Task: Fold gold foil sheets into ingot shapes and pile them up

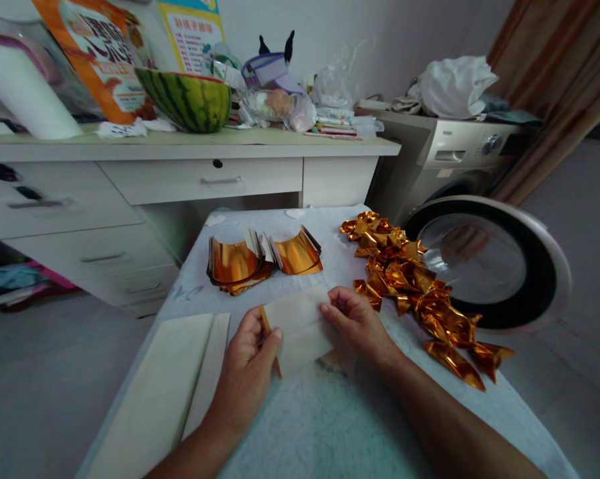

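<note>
A pale, thin paper sheet (300, 329) with a folded gold strip along its left side is held between both hands over the cloth-covered table. My left hand (254, 346) pinches the gold-edged side, thumb on top. At the sheet's upper right corner, my right hand (352, 318) has its fingers closed on the paper. Behind the hands stand two curved stacks of gold foil paper, a left stack (234, 261) and a right stack (297, 254). Folded gold foil pieces (404, 273) lie in a long heap to the right.
White paper stacks (155, 392) lie at the table's left. Beyond the table is a white desk (260, 152) with a cut watermelon (187, 100) and bags. A washing machine's open round door (484, 263) stands close to the table's right edge.
</note>
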{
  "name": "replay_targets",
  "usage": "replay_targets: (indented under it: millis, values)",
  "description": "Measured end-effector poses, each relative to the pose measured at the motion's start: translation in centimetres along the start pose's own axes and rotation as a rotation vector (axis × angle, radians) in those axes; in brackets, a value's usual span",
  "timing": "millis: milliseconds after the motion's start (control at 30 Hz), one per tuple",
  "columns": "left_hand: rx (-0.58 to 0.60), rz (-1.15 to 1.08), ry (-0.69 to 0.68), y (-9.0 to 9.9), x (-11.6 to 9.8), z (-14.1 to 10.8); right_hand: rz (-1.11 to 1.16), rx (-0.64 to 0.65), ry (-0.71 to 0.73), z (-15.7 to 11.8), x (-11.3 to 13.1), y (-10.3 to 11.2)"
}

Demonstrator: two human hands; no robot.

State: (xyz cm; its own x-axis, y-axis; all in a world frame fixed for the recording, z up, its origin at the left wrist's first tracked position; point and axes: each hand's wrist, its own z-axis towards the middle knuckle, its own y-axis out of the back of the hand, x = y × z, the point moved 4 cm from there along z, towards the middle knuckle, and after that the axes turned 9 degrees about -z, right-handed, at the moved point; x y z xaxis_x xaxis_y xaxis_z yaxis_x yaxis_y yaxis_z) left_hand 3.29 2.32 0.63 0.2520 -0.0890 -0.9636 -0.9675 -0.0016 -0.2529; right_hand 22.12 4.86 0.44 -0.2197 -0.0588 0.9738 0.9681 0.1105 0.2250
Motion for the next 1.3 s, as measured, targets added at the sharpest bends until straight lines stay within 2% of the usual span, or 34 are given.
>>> replay_targets:
  millis: [100,233,400,533,633,767,833,900,1033,1100,1233,1300]
  values:
    - [-0.013,-0.032,0.013,0.1,0.3,0.1,-0.042,-0.048,-0.015,0.4,-0.9,0.1]
    - [-0.026,0.012,-0.022,0.6,0.5,0.3,-0.255,-0.096,-0.015,0.4,-0.8,0.2]
    - [0.082,0.459,-0.179,0.9,-0.1,0.7,-0.528,-0.163,0.029,0.1,0.0,0.1]
    - [0.152,0.765,-0.314,0.6,-0.3,0.8,-0.618,-0.116,0.082,0.2,-0.1,-0.2]
    - [0.146,0.982,-0.377,0.5,-0.2,0.6,-0.639,-0.074,0.105,0.3,-0.1,-0.3]
    - [0.108,1.157,-0.401,0.4,0.0,0.3,-0.694,-0.044,0.118,0.2,0.1,-0.4]
    - [0.081,1.197,-0.439,0.4,0.0,0.1,-0.746,-0.038,0.131,0.2,0.1,-0.5]
    - [0.107,1.183,-0.489,0.2,0.1,0.1,-0.794,-0.036,0.137,0.2,0.1,-0.4]
    - [0.373,1.063,-0.507,-0.4,1.3,0.1,-0.854,-0.027,0.151,0.3,-0.1,-0.3]
    - [0.438,1.050,-0.473,-0.5,1.8,0.2,-0.876,-0.014,0.162,0.4,-0.2,-0.2]
    - [0.433,1.073,-0.446,-0.7,1.9,0.2,-0.883,0.012,0.190,0.1,0.3,0.3]
    - [0.425,1.065,-0.444,-0.7,1.7,0.2,-0.885,0.089,0.240,-0.3,0.9,0.4]
